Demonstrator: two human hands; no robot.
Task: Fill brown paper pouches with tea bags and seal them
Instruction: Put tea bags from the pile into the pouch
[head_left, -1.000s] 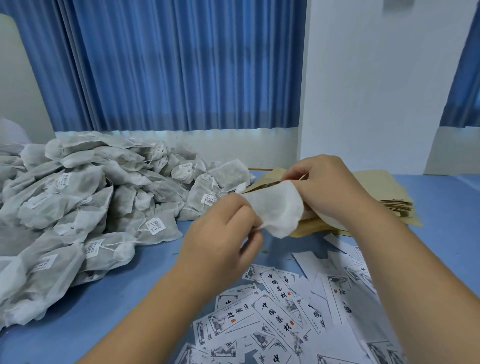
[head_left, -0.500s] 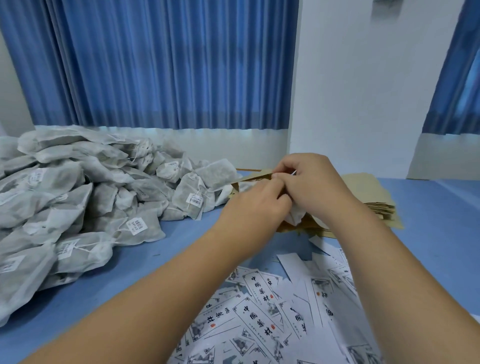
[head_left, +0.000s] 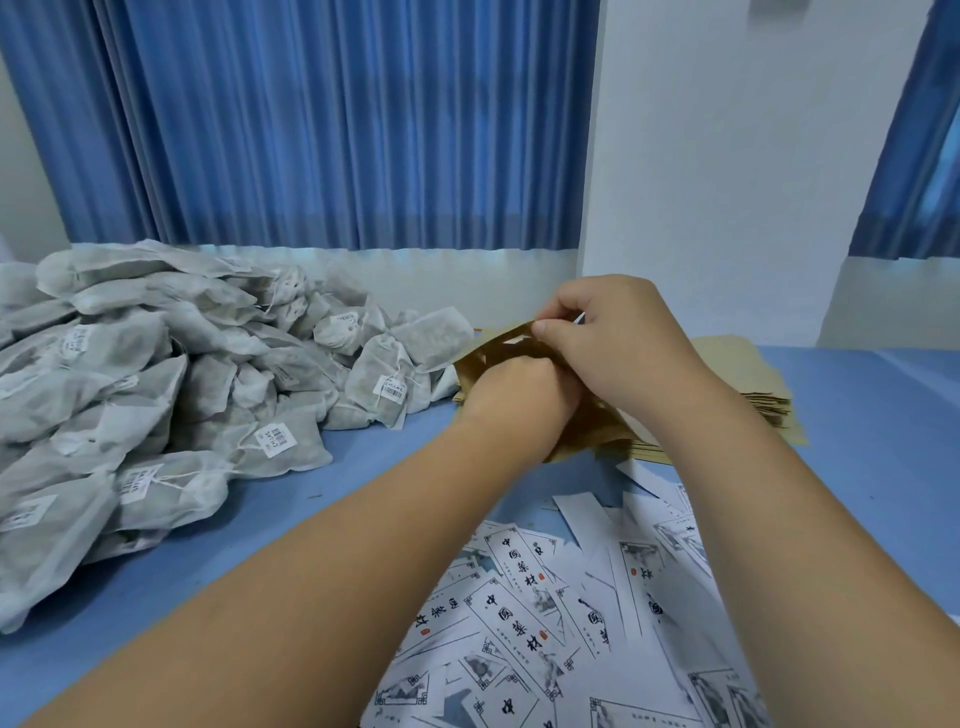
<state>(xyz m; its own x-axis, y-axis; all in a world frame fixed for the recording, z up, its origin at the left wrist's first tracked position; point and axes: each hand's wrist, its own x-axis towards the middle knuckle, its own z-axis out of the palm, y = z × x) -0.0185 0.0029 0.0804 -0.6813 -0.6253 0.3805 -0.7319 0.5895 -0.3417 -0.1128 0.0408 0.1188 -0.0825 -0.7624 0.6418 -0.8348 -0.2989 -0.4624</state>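
The left hand (head_left: 514, 397) had pushed deeper into the pouch (head_left: 491, 353), its fingers hidden; the right hand (head_left: 615, 343) pinched the light, likely floppy rim.

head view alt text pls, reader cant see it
A right hand pinches the open top of a brown paper pouch while the left hand reaches into it. Tea bags are heaped at left; printed labels lie in front.
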